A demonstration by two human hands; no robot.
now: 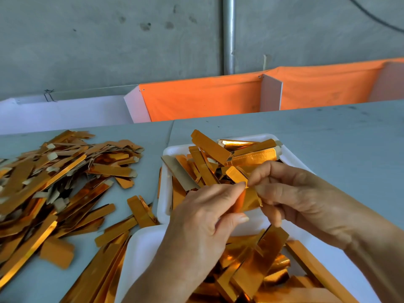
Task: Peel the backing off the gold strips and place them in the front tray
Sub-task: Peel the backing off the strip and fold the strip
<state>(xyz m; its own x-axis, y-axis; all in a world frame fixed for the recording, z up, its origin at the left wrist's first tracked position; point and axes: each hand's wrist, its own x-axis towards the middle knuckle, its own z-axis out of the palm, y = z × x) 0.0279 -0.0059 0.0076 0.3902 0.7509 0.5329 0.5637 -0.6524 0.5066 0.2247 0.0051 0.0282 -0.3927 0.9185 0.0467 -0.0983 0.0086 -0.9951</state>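
Observation:
My left hand (203, 217) and my right hand (295, 193) meet over the gap between two white trays, and both pinch one gold strip (248, 199) near its upper end. The strip's lower part hangs between my palms. The near white tray (140, 254), closest to me, holds several gold strips (258, 265). The far white tray (166, 193) behind my hands is piled with more gold strips (218, 156), some with pale tabs.
A big loose heap of gold strips and brownish backing pieces (54, 182) covers the grey table (328, 136) on the left. Orange cloth bins with white dividers (207, 97) line the table's far edge. A concrete wall and a metal pipe (228, 33) stand behind.

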